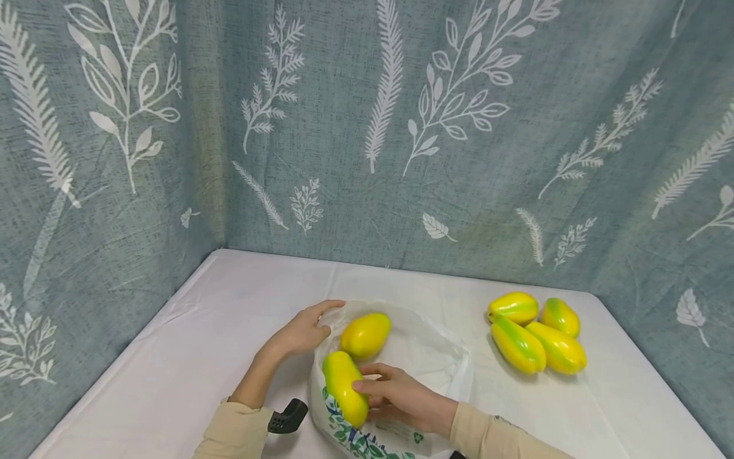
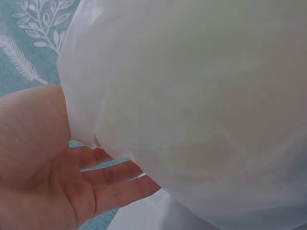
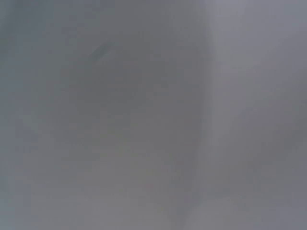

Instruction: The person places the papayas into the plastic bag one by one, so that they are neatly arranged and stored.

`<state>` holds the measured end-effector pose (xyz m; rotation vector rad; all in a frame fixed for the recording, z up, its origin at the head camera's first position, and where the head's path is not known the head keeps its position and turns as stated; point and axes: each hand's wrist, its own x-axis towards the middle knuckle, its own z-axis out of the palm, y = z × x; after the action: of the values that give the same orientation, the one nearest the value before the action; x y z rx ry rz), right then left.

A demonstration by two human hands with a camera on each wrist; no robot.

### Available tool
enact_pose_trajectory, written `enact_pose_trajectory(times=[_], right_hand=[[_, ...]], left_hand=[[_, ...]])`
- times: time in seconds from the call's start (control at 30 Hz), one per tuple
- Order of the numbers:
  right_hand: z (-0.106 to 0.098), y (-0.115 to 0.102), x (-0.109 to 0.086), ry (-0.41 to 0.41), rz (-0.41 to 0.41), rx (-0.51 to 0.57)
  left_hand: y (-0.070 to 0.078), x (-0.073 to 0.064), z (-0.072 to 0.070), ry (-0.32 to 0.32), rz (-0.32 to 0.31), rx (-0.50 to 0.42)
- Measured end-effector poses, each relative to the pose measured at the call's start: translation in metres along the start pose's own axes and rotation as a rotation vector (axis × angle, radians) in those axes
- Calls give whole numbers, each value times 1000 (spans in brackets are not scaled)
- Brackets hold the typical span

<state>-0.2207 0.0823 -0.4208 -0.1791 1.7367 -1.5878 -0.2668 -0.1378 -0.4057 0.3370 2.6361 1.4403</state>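
A white plastic bag (image 1: pixel 424 347) with a green leaf print stands with its mouth open at the front of the table. My left hand (image 1: pixel 302 331) holds its left rim; in the left wrist view, fingers (image 2: pixel 120 189) pass behind the thin plastic. My right hand (image 1: pixel 404 398) reaches over the bag's mouth and grips a yellow-green papaya (image 1: pixel 346 389) from the right, thumb on top. The papaya is tilted by the bag's near left side. A rounder yellow fruit (image 1: pixel 366 336) lies inside the bag at the left. The right wrist view shows only blurred grey-white.
Several yellow-green papayas (image 1: pixel 518 344) lie grouped on the right of the white-covered table (image 1: pixel 229 299). A blue-grey curtain (image 1: pixel 344 191) with white leaf patterns closes off the back and both sides. A black wrist device (image 1: pixel 288 417) sticks out beside the left sleeve.
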Motion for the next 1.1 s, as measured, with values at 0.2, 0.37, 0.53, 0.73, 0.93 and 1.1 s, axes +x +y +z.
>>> enact_pose_trajectory(times=[0.2, 0.37, 0.53, 0.73, 0.93, 1.1], right_hand=[[-1, -1, 1, -6, -15, 20], [-3, -1, 2, 2, -24, 22], [-7, -2, 1, 10, -37, 23], [-15, -6, -4, 49, -42, 76], [-25, -13, -12, 45, -82, 104], [-37, -20, -19, 38, -127, 125]], left_hand=[[0, 0, 0, -4, 5, 8], [1, -1, -1, -5, 15, 10], [1, -2, -2, -3, 19, 18], [1, -3, -2, -3, 7, 16], [2, -3, -2, -5, 2, 9], [2, -2, -1, -9, -5, 5]])
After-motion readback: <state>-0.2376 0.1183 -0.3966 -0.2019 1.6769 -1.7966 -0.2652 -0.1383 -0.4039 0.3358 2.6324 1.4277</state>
